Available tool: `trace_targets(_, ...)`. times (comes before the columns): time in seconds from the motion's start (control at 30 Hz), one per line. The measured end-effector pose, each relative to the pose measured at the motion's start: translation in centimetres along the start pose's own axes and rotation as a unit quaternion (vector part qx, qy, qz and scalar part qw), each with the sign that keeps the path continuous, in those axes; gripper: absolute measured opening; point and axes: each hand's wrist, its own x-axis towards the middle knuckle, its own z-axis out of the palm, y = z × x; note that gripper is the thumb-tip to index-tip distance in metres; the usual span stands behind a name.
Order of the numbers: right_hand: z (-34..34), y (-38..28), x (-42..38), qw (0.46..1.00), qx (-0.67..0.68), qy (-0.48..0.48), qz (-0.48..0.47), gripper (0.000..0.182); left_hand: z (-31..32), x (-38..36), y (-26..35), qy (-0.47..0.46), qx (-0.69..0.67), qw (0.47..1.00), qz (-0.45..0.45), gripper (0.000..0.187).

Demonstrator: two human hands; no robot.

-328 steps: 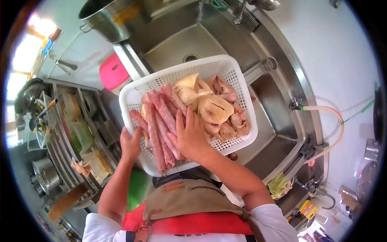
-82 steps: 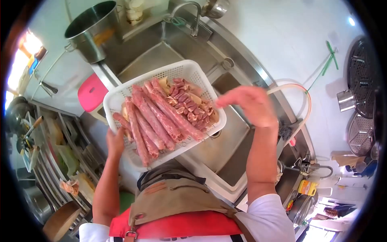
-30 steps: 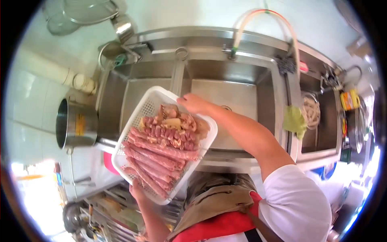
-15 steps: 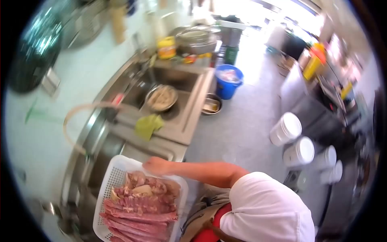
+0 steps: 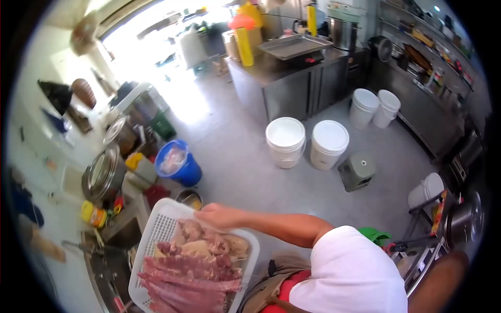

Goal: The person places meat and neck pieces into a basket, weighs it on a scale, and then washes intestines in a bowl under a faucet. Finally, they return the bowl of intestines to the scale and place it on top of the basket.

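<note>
A white perforated plastic basket point(image 5: 159, 221) at the bottom left carries raw meat. Long reddish strips of meat point(image 5: 193, 284) lie at its near side, and paler pieces point(image 5: 201, 240) are heaped toward the far side. My right hand point(image 5: 216, 215) grips the basket's far rim, fingers closed over the edge and partly hidden. The right arm reaches across from a white sleeve. My left hand is not visible. Beside the basket, at the left, is the metal sink point(image 5: 128, 232).
A blue bin point(image 5: 180, 164) and a metal bowl point(image 5: 189, 199) stand on the floor beyond the basket. White buckets point(image 5: 286, 143) and a grey stool point(image 5: 357, 171) are in mid-floor. A steel counter point(image 5: 292, 94) holds a tray point(image 5: 295, 47). A pot point(image 5: 464, 219) is at right.
The view has swung right, from the sinks toward the open floor and counter. The basket has turned along with my body, my right hand still on its rim.
</note>
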Motion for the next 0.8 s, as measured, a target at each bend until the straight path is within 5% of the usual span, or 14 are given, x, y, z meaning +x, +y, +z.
trace_targets(0.1, -8.4, 0.6, -2.2, 0.983, -0.041, 0.179, 0.007, 0.057, 7.9, 2.6, 2.0, -0.068, 0.029, 0.997, -0.012, 0.032)
trace_targets(0.27, -17.4, -0.8, -8.1, 0.957, 0.012, 0.285, 0.052, 0.050, 19.4, 8.1, 4.2, -0.191, 0.059, 0.979, -0.048, 0.032)
trace_targets(0.6, -32.0, 4.0, -14.9, 0.796, 0.105, 0.589, 0.089, 0.051, 51.4, 14.2, 3.7, -0.452, -0.003, 0.864, -0.221, 0.032)
trace_targets(0.67, -34.1, 3.2, -16.5, 0.756, 0.008, 0.646, 0.105, 0.048, 58.5, 12.7, 4.0, -0.477, -0.009, 0.843, -0.249, 0.032)
trace_targets(0.73, -37.3, 6.9, -18.6, 0.693, 0.222, 0.685, 0.038, 0.048, 65.1, 16.9, -0.1, -0.466, 0.129, 0.867, -0.120, 0.029)
trace_targets(0.8, -40.8, 8.6, -19.7, 0.630, 0.335, 0.700, -0.003, 0.049, 71.6, 15.0, -0.8, -0.461, 0.168, 0.861, -0.131, 0.029)
